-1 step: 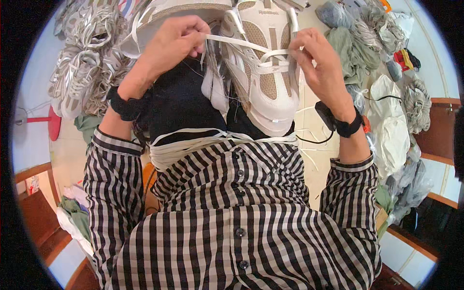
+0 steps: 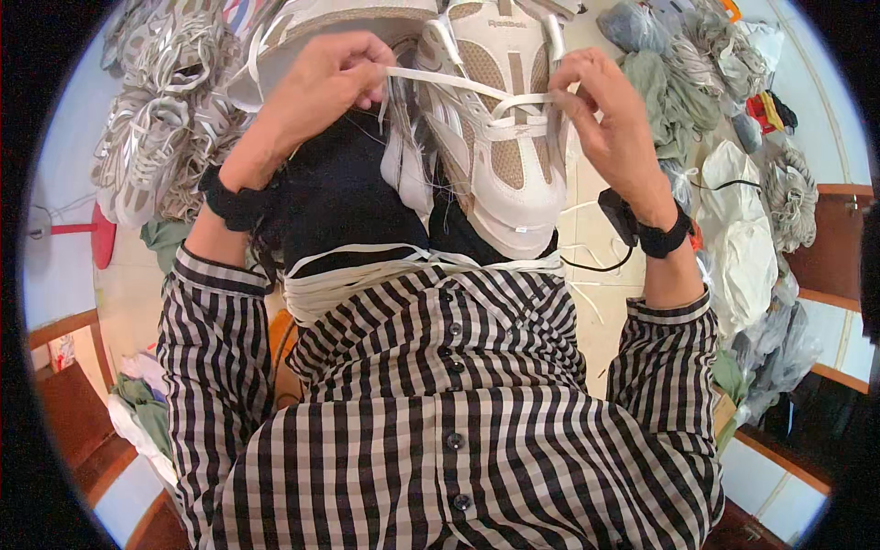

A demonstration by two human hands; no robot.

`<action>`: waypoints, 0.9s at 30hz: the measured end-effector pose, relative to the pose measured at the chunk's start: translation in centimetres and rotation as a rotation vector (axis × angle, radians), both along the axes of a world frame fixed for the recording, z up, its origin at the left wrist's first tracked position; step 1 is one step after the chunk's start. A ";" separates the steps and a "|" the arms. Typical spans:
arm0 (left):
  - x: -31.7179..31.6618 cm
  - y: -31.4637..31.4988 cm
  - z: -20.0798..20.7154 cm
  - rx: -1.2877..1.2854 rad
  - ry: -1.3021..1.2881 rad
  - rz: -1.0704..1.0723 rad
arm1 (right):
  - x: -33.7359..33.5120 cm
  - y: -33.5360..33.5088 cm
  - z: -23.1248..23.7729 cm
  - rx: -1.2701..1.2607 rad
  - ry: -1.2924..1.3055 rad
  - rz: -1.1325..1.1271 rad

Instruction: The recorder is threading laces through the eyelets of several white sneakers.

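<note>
A white and beige sneaker rests on my dark-clad lap with its toe pointing toward me. A flat white shoelace crosses over its lower eyelets, partly threaded. My left hand, left of the shoe, pinches one end of that lace and holds it nearly taut. At the shoe's right edge my right hand has thumb and forefinger closed on the lace's other side. Another sneaker lies on its side beyond my left hand, partly cut off by the upper edge.
White laces lie bunched across my waist. Several laced sneakers are piled at the left. On the right lie grey lace bundles, green cloth and a white bag. A black cable hangs near my right wrist.
</note>
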State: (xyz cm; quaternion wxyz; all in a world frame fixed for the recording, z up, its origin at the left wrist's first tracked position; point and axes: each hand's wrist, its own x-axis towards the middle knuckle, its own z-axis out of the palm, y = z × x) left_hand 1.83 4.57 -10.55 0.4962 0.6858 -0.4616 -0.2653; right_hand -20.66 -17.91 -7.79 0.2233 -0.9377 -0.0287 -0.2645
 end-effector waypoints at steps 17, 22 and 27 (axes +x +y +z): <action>0.4 5.0 2.0 0.273 -0.509 0.079 | 0.5 -1.9 0.6 0.049 0.199 -0.031; 0.2 6.1 1.1 0.305 -0.389 0.167 | -1.0 -3.8 -1.9 -0.252 0.097 -0.091; -0.1 7.4 1.1 0.242 -0.203 0.173 | -2.1 -6.4 -3.2 -0.315 0.062 -0.144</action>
